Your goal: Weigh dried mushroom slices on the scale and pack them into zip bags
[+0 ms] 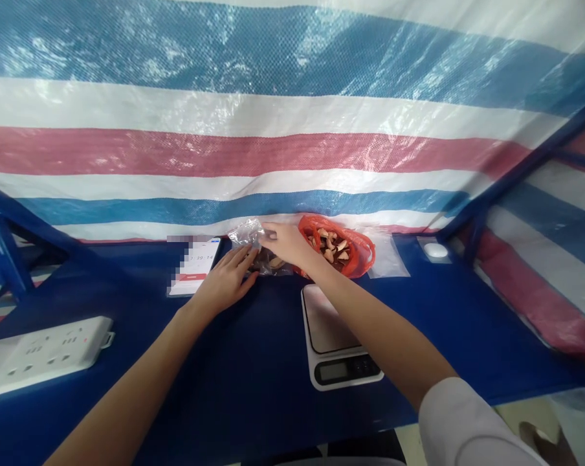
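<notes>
In the head view, your left grip (228,275) rests on the left side of a clear plastic bag (268,264), near the centre of the frame; its fingers are extended over the plastic, with the thumb set apart below them. Your right grip (288,244) reaches across to the same bag from the right, fingers bent at its upper part; you cannot tell from here whether the fingertips are pinched together on it. The bag lies at the back of the blue surface (244,375), crumpled at its top, with brown pieces inside.

Just right of your right grip, an open red bag (366,254) holds dried slices (338,247), and a flat clear bag (394,257) lies at its right side. Left of your left grip is a phone (202,262), partly pixelated. Your right forearm passes over a white scale (326,323), right of the lower centre. A white power strip (54,353) sits at lower left, and a striped sheet (253,152) fills the upper frame.
</notes>
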